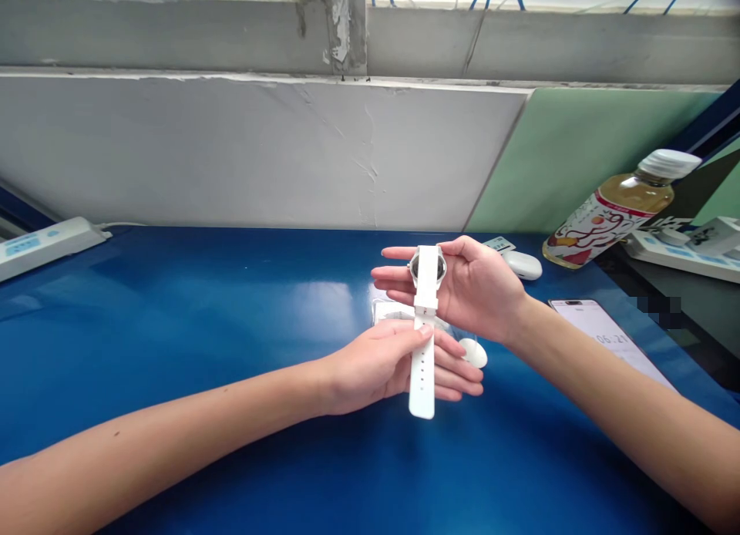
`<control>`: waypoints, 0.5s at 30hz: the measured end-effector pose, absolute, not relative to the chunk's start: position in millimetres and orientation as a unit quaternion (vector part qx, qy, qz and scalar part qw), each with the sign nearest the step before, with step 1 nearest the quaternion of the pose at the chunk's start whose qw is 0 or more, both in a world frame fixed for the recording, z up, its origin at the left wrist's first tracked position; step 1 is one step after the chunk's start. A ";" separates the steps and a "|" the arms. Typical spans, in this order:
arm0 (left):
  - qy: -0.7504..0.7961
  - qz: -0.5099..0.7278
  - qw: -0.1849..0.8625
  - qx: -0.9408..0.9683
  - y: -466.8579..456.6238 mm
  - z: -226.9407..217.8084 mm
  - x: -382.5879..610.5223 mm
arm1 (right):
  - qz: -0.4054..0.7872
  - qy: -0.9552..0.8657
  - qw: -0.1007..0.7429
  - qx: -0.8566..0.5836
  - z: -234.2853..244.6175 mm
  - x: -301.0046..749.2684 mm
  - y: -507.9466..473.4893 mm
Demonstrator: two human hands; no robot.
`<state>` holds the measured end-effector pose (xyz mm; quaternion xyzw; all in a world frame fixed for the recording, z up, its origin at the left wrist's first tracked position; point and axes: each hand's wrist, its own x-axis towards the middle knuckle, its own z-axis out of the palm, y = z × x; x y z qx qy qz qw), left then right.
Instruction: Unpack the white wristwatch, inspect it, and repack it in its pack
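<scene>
A wristwatch (426, 288) with a white strap is held between my two hands above the blue table. My left hand (398, 358) pinches the holed lower end of the strap, thumb on top and the other fingers stretched out beneath. Palm up, my right hand (474, 284) holds the round case at the upper end, with its fingers extended behind and its thumb beside the case. The strap crosses in front of the case and hides most of it. Just behind the hands lie a clear plastic package (381, 311), partly covered, and a white rounded object (475, 353).
Right of my hands are a white earbud case (523, 265), a small card (499, 244) and a phone (601, 331) partly under my right forearm. Behind them stands a tilted-looking drink bottle (613, 211). Power strips lie at the left (52, 246) and right (682, 257).
</scene>
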<state>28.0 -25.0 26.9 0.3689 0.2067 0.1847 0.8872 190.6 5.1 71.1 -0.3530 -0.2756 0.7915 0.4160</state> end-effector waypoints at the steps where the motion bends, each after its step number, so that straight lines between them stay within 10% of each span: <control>1: 0.206 0.187 0.887 0.367 -24.7 26.9 28.2 | 0.792 -0.273 0.417 -0.351 71.2 190.3 5.2; 15: 0.138 0.164 0.932 0.292 -19.2 32.6 20.2 | 0.714 -0.269 0.532 -0.369 77.3 198.9 10.0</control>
